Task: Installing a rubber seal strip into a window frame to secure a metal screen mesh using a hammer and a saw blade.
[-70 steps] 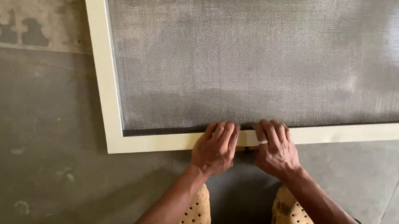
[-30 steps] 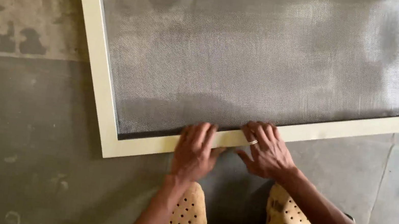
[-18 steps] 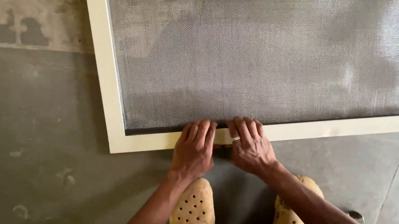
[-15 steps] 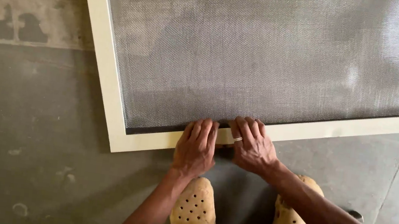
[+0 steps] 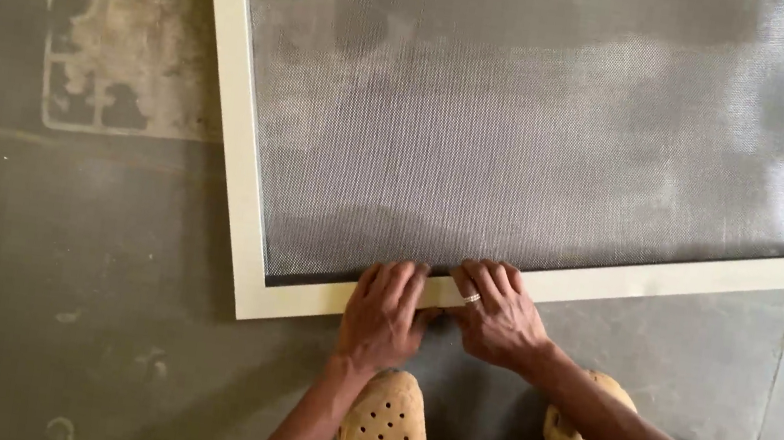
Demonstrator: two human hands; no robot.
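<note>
A large cream-coloured frame (image 5: 238,160) with grey mesh (image 5: 544,139) stretched over it lies flat on the concrete floor. My left hand (image 5: 384,312) and my right hand (image 5: 499,315) press side by side on the frame's near rail, fingertips at the mesh edge. The fingers are spread flat and hold nothing that I can see. A ring shows on my right hand. A dark strip runs along the mesh edge left of my hands.
My feet in tan perforated clogs (image 5: 384,431) stand just below the frame's near rail. A worn pale patch (image 5: 111,52) marks the floor left of the frame. A floor joint (image 5: 774,381) runs at the right.
Both hands have shifted leftward along the near rail toward the frame's corner, staying pressed on the mesh edge. My feet moved with them.
</note>
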